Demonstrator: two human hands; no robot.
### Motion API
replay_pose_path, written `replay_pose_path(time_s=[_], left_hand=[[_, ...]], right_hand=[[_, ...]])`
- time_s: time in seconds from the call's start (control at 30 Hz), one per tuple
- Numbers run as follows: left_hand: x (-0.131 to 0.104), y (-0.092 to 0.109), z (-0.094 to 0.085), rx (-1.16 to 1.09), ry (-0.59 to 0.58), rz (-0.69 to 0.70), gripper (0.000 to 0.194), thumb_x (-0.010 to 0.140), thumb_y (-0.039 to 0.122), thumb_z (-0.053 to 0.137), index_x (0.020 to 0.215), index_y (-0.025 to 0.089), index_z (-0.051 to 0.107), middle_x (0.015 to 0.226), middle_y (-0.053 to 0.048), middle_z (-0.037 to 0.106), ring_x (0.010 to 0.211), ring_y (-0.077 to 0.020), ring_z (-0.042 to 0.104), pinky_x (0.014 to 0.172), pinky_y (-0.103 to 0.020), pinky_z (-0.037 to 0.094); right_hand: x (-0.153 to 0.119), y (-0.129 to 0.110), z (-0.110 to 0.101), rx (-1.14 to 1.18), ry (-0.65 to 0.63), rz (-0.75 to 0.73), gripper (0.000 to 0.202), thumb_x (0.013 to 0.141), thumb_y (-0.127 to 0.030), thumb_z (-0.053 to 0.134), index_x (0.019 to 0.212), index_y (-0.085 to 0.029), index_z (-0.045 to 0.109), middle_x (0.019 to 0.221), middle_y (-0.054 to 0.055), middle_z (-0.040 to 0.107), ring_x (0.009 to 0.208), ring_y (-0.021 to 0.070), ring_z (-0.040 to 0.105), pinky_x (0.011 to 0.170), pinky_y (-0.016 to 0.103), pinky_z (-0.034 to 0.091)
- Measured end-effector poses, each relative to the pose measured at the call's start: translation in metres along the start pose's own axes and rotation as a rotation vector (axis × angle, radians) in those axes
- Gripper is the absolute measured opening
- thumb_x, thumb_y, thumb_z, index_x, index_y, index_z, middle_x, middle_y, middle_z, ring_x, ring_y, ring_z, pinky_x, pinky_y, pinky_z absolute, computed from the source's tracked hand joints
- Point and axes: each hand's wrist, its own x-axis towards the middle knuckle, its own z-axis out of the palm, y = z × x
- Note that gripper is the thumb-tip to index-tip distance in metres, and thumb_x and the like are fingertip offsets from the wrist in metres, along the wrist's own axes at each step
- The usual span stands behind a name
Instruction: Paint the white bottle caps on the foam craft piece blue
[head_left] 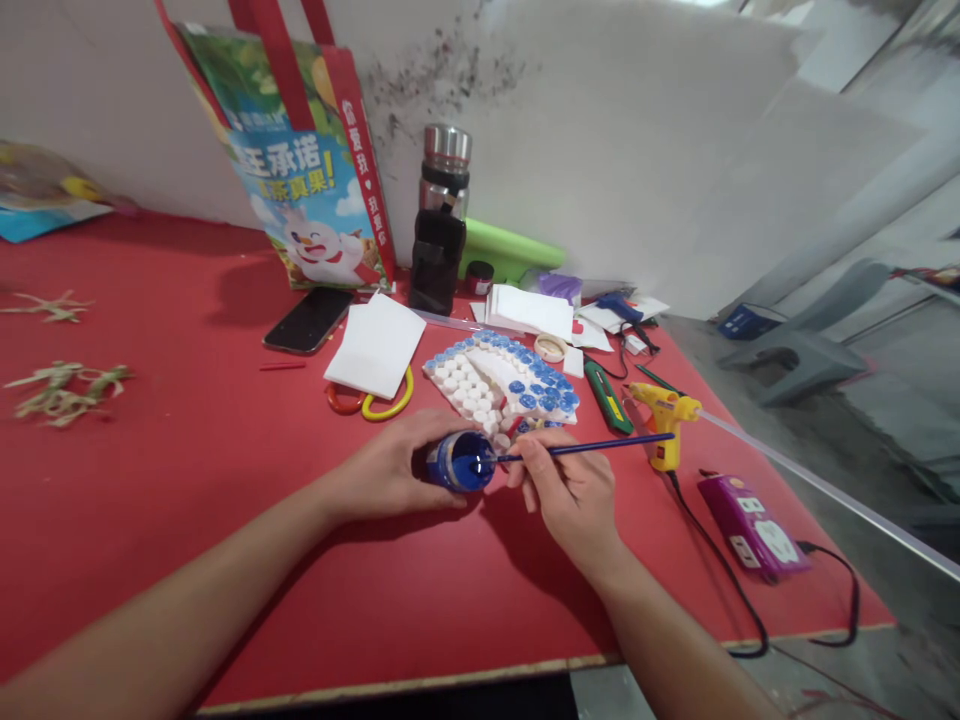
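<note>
My left hand (409, 465) is wrapped around a small jar of blue paint (442, 462), which is tilted so its open mouth faces right. Pinched in my right hand (566, 480) is a thin paintbrush (600, 445), its tip inside the jar's mouth at the paint. Just behind both hands lies a fan-shaped piece (517, 378) covered in small round discs, some blue and some white. Part of its near edge is hidden by my right hand and the brush.
Scissors (401, 400) lie under white paper sheets (377, 345), near a phone (309, 320). To the right are a green utility knife (609, 398), a yellow glue gun (666, 420) with a trailing cord and a purple power strip (754, 530). A bottle (447, 160) and bag (307, 170) stand behind.
</note>
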Motion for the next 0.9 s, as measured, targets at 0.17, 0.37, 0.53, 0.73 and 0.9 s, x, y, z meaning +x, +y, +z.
replay_pose_path(time_s=[0.17, 0.37, 0.53, 0.73, 0.9], left_hand=[[0.000, -0.001, 0.001, -0.001, 0.009, 0.006, 0.068, 0.074, 0.038, 0.098, 0.137, 0.025, 0.074, 0.133, -0.009, 0.078, 0.125, -0.0335, 0.074, 0.114, -0.050, 0.057], [-0.001, 0.000, 0.003, 0.003, 0.034, 0.013, 0.067, 0.075, 0.033, 0.097, 0.137, 0.026, 0.073, 0.133, -0.008, 0.078, 0.124, -0.0327, 0.075, 0.114, -0.049, 0.058], [-0.001, -0.002, 0.001, -0.036, 0.013, -0.017, 0.068, 0.074, 0.035, 0.097, 0.137, 0.026, 0.073, 0.134, -0.009, 0.077, 0.125, -0.0337, 0.074, 0.112, -0.050, 0.059], [-0.001, -0.004, 0.002, -0.032, 0.029, -0.045, 0.072, 0.072, 0.032, 0.098, 0.139, 0.026, 0.072, 0.136, -0.009, 0.077, 0.127, -0.0342, 0.073, 0.113, -0.050, 0.058], [-0.002, -0.001, 0.002, -0.021, 0.046, -0.061, 0.070, 0.072, 0.030, 0.097, 0.137, 0.025, 0.072, 0.134, -0.008, 0.078, 0.125, -0.0329, 0.074, 0.113, -0.049, 0.058]], right_hand=[[0.000, 0.001, 0.000, 0.005, -0.016, -0.017, 0.026, 0.112, -0.030, 0.060, 0.092, -0.021, 0.073, 0.062, -0.003, 0.070, 0.040, 0.0085, 0.059, 0.044, 0.022, 0.043], [0.001, -0.002, 0.000, -0.013, 0.011, -0.074, 0.027, 0.112, -0.025, 0.060, 0.087, -0.021, 0.071, 0.062, -0.004, 0.070, 0.039, 0.0065, 0.058, 0.043, 0.019, 0.043], [-0.001, -0.008, -0.009, 0.019, 0.079, -0.036, 0.023, 0.112, -0.025, 0.060, 0.091, -0.021, 0.071, 0.062, -0.005, 0.071, 0.037, 0.0060, 0.058, 0.042, 0.017, 0.045], [-0.005, -0.008, -0.016, -0.045, 0.124, -0.040, 0.027, 0.112, -0.026, 0.059, 0.089, -0.020, 0.071, 0.065, -0.003, 0.072, 0.039, 0.0064, 0.058, 0.043, 0.018, 0.047], [-0.006, -0.004, -0.015, -0.060, 0.109, -0.067, 0.023, 0.112, -0.024, 0.058, 0.093, -0.020, 0.071, 0.066, -0.004, 0.072, 0.040, 0.0061, 0.058, 0.044, 0.018, 0.048]])
